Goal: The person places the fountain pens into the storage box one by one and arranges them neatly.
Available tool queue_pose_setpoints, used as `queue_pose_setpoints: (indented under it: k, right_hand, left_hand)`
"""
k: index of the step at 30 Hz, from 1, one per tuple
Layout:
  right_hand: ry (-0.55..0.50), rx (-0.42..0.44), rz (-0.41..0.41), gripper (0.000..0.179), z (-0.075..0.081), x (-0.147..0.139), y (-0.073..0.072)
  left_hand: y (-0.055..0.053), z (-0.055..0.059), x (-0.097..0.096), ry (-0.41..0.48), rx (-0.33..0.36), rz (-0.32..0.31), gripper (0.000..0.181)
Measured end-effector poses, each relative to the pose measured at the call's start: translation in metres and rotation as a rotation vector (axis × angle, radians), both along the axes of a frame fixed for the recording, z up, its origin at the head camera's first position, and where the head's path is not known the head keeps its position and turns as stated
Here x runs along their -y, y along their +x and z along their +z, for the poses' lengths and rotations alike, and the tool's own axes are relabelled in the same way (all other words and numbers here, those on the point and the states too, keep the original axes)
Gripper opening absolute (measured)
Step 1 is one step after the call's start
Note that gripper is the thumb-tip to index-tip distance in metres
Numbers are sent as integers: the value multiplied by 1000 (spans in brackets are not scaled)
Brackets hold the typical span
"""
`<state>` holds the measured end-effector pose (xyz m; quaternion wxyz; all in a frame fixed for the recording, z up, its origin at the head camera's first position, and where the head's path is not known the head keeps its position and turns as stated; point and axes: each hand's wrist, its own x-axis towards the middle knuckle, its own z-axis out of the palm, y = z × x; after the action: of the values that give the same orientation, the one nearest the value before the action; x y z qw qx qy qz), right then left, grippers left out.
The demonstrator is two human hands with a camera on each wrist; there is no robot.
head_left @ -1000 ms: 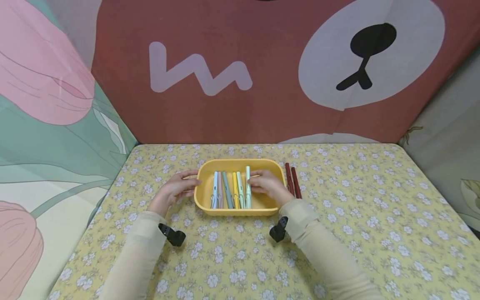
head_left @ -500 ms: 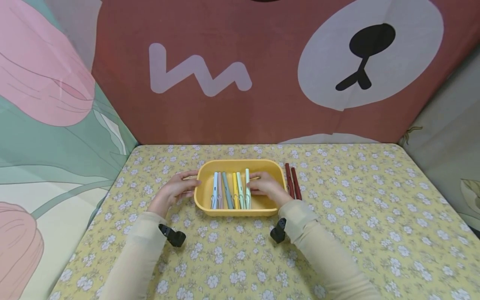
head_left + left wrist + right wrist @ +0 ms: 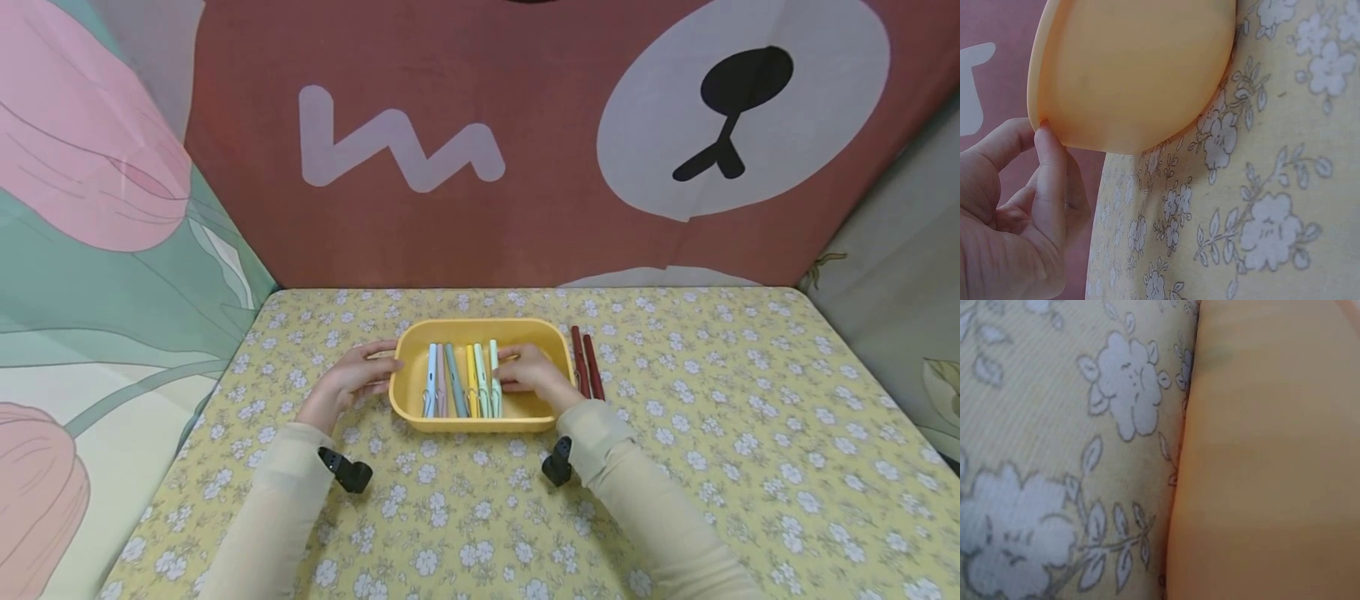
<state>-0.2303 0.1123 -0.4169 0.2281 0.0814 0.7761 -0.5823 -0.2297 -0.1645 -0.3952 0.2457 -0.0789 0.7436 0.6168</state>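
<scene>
A yellow rectangular tray (image 3: 480, 426) stands on the table with several clip pens lying side by side in it. They include a light blue pen (image 3: 431, 375), a grey-green pen (image 3: 454, 379) and a yellow pen (image 3: 471, 375). My left hand (image 3: 352, 375) pinches the tray's left end; the left wrist view shows thumb and finger at the rim (image 3: 1034, 115). Reaching inside, my right hand (image 3: 531, 371) holds the rightmost mint-green pen (image 3: 493, 352) near its middle. The right wrist view shows only the tray's outer wall (image 3: 1266, 462) and tablecloth, with the hand out of sight.
Two dark red pens (image 3: 593, 367) lie on the flowered tablecloth (image 3: 712, 433) just right of the tray, partly behind the right wrist. A red-brown printed backdrop (image 3: 450, 233) rises along the table's far edge.
The mint-green pen in my right hand has come down and slightly toward me, its top now nearly level with the other pens. My left hand stays at the tray's rim.
</scene>
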Motion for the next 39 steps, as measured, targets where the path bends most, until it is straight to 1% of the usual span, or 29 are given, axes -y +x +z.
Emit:
queue_pose_setpoints:
  k: [5, 9, 17, 22, 28, 33, 39]
  right_hand:
    - [33, -32, 11, 42, -1, 1, 0]
    - [48, -46, 2, 36, 0, 3, 1]
    - [6, -50, -37, 36, 2, 4, -1]
    - [-14, -49, -45, 33, 1, 3, -3]
    - [-46, -48, -83, 34, 0, 3, -4]
    - [-64, -90, -99, 34, 1, 2, -5]
    - [-85, -130, -109, 36, 8, 1, -3]
  left_hand:
    - [0, 1, 0, -8, 6, 8, 62]
    - [0, 1, 0, -2, 8, 6, 63]
    - [0, 3, 0, 2, 7, 6, 62]
    - [0, 2, 0, 2, 3, -1, 63]
    - [0, 1, 0, -9, 2, 2, 62]
    - [0, 0, 0, -4, 5, 7, 62]
    - [0, 0, 0, -3, 4, 6, 62]
